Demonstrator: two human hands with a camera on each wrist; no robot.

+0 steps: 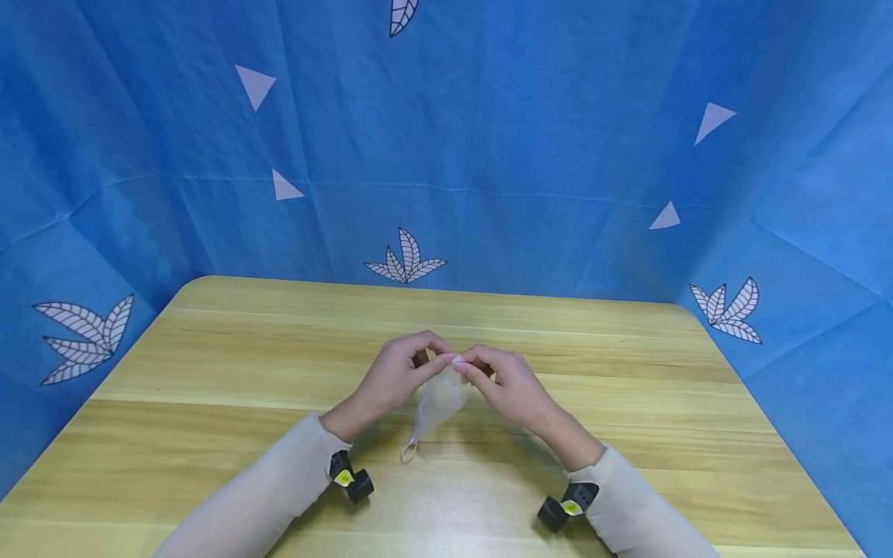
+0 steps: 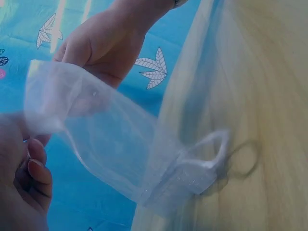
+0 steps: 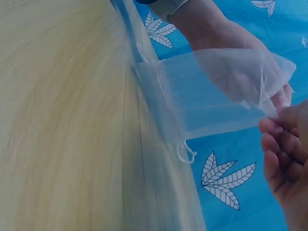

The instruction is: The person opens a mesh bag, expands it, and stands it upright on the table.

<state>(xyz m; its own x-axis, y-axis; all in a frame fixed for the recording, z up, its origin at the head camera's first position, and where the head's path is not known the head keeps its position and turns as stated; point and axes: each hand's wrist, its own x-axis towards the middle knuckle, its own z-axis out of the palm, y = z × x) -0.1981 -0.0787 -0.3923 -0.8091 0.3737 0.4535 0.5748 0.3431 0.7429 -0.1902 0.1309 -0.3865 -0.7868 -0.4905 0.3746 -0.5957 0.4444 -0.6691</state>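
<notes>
A sheer white mesh drawstring bag [image 1: 441,399] hangs between the two hands above the table. Its bottom end is uppermost, and its drawn end with a string loop [image 1: 408,451] dangles low. The left hand [image 1: 408,364] pinches the top edge between thumb and fingertips. Close beside it, the right hand [image 1: 504,380] grips the same edge, the fingertips of both nearly meeting. In the left wrist view the see-through mesh bag [image 2: 115,139] looks flat, with nothing visible inside. A white cord loop [image 3: 186,153] shows at its lower end in the right wrist view.
A light wood-grain table [image 1: 279,341] with rounded far corners spreads beneath the hands. Behind and beside it hangs a blue cloth [image 1: 474,139] printed with leaves and triangles. Each wrist wears a strap with a small black camera [image 1: 359,487].
</notes>
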